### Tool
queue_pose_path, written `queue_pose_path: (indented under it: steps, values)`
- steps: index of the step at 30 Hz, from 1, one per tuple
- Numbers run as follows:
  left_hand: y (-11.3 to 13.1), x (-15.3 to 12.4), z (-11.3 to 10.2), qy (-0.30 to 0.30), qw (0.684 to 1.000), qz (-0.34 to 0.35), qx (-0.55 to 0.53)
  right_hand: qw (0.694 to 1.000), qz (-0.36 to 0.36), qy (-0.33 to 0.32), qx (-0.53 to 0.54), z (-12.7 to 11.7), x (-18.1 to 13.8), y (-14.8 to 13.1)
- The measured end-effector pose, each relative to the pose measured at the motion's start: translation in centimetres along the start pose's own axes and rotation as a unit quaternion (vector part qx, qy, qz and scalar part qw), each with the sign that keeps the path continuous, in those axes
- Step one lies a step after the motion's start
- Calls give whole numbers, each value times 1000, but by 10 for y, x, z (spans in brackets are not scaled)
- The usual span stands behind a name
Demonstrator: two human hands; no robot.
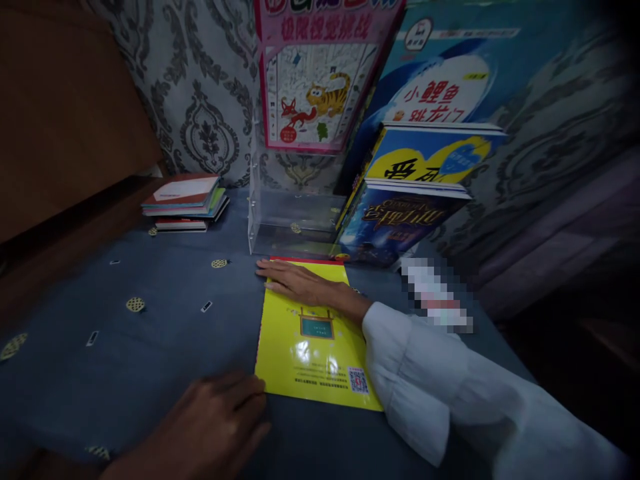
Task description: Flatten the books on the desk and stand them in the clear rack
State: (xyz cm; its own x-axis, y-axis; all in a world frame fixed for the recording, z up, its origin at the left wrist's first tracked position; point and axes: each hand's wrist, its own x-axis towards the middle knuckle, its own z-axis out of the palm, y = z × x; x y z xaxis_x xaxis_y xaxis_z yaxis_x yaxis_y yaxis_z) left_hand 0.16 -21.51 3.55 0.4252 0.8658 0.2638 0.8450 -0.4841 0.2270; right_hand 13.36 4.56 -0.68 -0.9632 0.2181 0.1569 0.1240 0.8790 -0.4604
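Observation:
A glossy yellow book (285, 353) with a red top edge, a small chalkboard picture and a QR code lies flat on the dark blue cloth. Across its upper part rests my right hand (300, 283), palm down with fingers stretched out towards the left edge. My left hand (215, 420) is at the book's lower left corner, fingers curled together, the fingertips meeting that corner. Just beyond the book stands a clear acrylic book rack (255, 213), with its left part showing bare plastic.
Several upright books, including a dark blue one (395, 223) and a yellow-blue one (435, 153), fill the rack's right side. A pink-edged book (310, 100) stands higher behind. A small book stack (185, 200) lies left. A blurred-out item (437, 297) lies right.

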Motion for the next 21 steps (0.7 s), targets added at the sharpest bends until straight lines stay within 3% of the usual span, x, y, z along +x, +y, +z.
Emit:
queue_pose_path:
  steps: [6,12,17,21]
  values:
    - [1,0,-9,-119,993,-23,8,999,37,-9,2,-7,-13,18]
    - [-5,-2,-2,-113,992,-45,-42,999,47,17,-10,-7,-40,30]
    - [-9,6,-9,-109,989,-42,-88,994,91,50,-26,-9,-72,34]
    - [-19,16,-8,-117,991,-18,-59,987,130,84,-51,-11,-94,30]
